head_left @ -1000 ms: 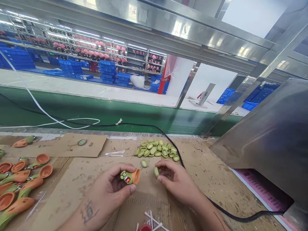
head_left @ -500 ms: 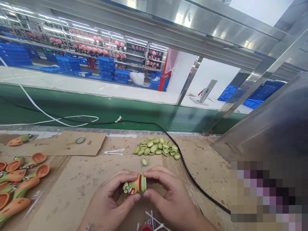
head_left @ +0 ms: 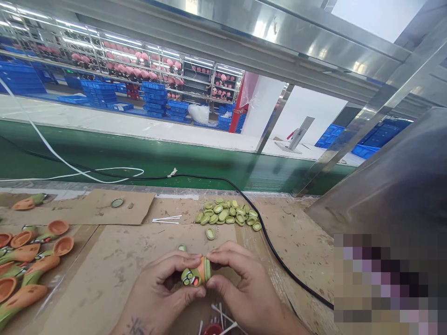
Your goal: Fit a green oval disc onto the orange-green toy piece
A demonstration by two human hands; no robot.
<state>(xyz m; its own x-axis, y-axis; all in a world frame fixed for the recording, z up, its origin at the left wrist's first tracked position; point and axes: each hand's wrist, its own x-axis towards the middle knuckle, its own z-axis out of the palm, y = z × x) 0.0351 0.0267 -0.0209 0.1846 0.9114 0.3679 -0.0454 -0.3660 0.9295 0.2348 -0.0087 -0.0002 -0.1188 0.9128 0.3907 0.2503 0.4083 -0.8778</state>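
Note:
My left hand pinches a small orange and green toy part with a cartoon face, just above the cardboard. My right hand presses a green ring against the toy part's open orange end, so the two pieces touch. A pile of several green rings lies beyond my hands. One loose green ring lies between the pile and my fingers, and another small green piece sits just above my left fingers.
Several orange and green toy parts lie at the left on cardboard sheets. A black cable crosses the bench to the right. White sticks and a bottle cap lie behind. A green conveyor runs past. A metal housing stands right.
My right hand brought a green ring from beside the pile to the toy part in my left hand and now presses it onto the orange end. Both hands moved closer together and lower.

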